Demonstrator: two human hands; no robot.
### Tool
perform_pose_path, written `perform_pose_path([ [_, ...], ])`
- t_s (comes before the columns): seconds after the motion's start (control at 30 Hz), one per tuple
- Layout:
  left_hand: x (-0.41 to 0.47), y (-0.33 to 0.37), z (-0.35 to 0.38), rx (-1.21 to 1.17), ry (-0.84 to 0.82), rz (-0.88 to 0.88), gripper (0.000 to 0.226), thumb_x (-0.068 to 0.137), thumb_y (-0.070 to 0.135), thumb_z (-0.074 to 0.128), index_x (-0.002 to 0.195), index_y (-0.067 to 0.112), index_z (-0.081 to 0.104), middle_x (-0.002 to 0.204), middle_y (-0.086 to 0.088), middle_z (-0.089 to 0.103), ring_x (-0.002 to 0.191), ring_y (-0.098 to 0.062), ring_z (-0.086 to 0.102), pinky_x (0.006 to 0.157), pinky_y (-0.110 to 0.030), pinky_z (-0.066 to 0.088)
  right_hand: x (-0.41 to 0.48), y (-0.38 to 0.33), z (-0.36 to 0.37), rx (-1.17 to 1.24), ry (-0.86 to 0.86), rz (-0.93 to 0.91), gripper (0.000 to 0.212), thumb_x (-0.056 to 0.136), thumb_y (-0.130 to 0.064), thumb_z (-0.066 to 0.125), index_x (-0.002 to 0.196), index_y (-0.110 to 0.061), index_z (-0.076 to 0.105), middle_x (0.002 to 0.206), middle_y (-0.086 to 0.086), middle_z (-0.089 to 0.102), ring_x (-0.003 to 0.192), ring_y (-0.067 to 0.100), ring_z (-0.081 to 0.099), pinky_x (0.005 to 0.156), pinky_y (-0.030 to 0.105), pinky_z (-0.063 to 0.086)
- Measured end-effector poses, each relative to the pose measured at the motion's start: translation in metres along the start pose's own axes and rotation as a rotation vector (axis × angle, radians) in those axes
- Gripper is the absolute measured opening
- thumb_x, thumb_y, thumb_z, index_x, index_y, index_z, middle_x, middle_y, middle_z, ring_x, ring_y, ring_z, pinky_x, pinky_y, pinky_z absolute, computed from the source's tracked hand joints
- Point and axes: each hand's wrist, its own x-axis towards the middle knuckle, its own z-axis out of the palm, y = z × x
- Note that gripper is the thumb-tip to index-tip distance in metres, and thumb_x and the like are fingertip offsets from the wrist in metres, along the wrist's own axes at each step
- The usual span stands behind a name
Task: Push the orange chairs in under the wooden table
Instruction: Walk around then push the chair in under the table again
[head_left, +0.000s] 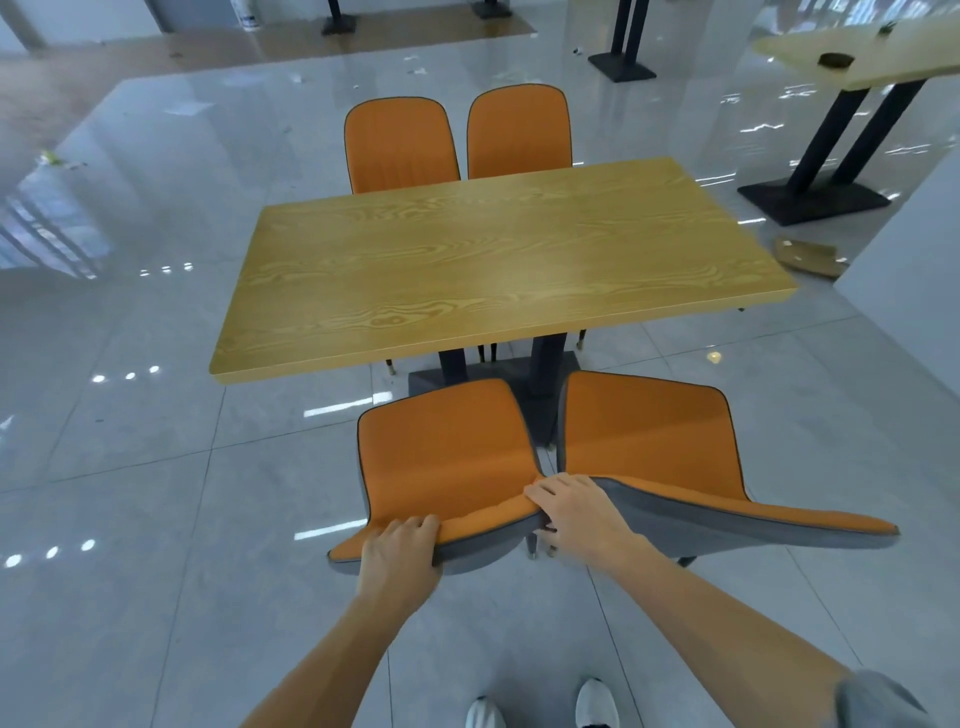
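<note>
The left hand (400, 545) has its grip clenched over the top edge of the near left chair (447, 457), a smooth orange-upholstered seat with a curved grey back shell and dark piping. The right hand (576, 512) lies with fingers spread at the inner corner where that backrest meets the near right chair (654, 441) of the same make; whether it clasps either edge cannot be told. Both chairs stand just short of the rectangular, bare wood-grain surface (493, 270) on dark posts. Two matching orange chairs (457, 137) sit tucked at the far side, on glossy grey floor tiles (156, 467)
</note>
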Motion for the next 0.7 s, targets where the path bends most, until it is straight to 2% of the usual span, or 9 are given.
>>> perform_pose_path([
  [0.07,0.005,0.02,-0.002,-0.005,0.019,0.018,0.025,0.077,0.041,0.066,0.086,0.021,0.056,0.082,0.004,0.065,0.077,-0.02,0.062,0.059,-0.028,0.036,-0.011,0.004,-0.005,-0.018,0.03,0.037,0.044,0.09,-0.03,0.059,0.13,-0.016,0.047,0.13,0.003,0.054,0.121,0.024,0.047,0.099,0.037,0.038],
  [0.2,0.022,0.067,-0.02,-0.073,0.12,0.173,0.026,0.092,0.044,0.046,0.09,0.021,0.057,0.088,0.005,0.063,0.082,-0.018,0.058,0.064,-0.027,0.034,-0.037,0.022,-0.024,-0.039,0.086,0.158,0.032,0.093,-0.027,0.051,0.123,-0.016,0.053,0.125,0.002,0.058,0.115,0.021,0.05,0.094,0.035,0.04],
  [0.33,0.042,0.113,-0.04,-0.126,0.176,0.315,0.023,0.094,0.034,0.045,0.095,0.019,0.063,0.087,0.002,0.065,0.079,-0.017,0.056,0.063,-0.026,0.036,-0.074,0.047,-0.047,-0.058,0.124,0.291,0.028,0.093,-0.029,0.05,0.116,-0.017,0.059,0.12,0.001,0.061,0.112,0.02,0.051,0.095,0.035,0.038],
  [0.43,0.056,0.156,-0.048,-0.161,0.172,0.406,0.025,0.094,0.032,0.046,0.111,0.02,0.061,0.101,0.002,0.067,0.097,-0.019,0.058,0.078,-0.03,0.044,-0.111,0.073,-0.062,-0.082,0.132,0.379,0.036,0.091,-0.033,0.054,0.124,-0.02,0.054,0.123,-0.001,0.061,0.115,0.02,0.051,0.099,0.036,0.035],
  [0.53,0.067,0.196,-0.048,-0.164,0.148,0.463,0.033,0.093,0.034,0.051,0.122,0.019,0.056,0.115,-0.001,0.066,0.113,-0.021,0.053,0.092,-0.037,0.042,-0.142,0.102,-0.067,-0.092,0.135,0.433,0.049,0.088,-0.037,0.057,0.133,-0.022,0.046,0.128,0.0,0.059,0.12,0.021,0.048,0.102,0.037,0.03],
  [0.7,0.087,0.256,-0.027,-0.073,0.074,0.52,0.052,0.087,0.039,0.059,0.134,0.021,0.044,0.136,-0.003,0.053,0.129,-0.024,0.038,0.102,-0.042,0.036,-0.179,0.154,-0.059,-0.093,0.057,0.449,0.061,0.085,-0.048,0.059,0.137,-0.026,0.037,0.137,-0.001,0.049,0.127,0.022,0.039,0.108,0.042,0.024],
])
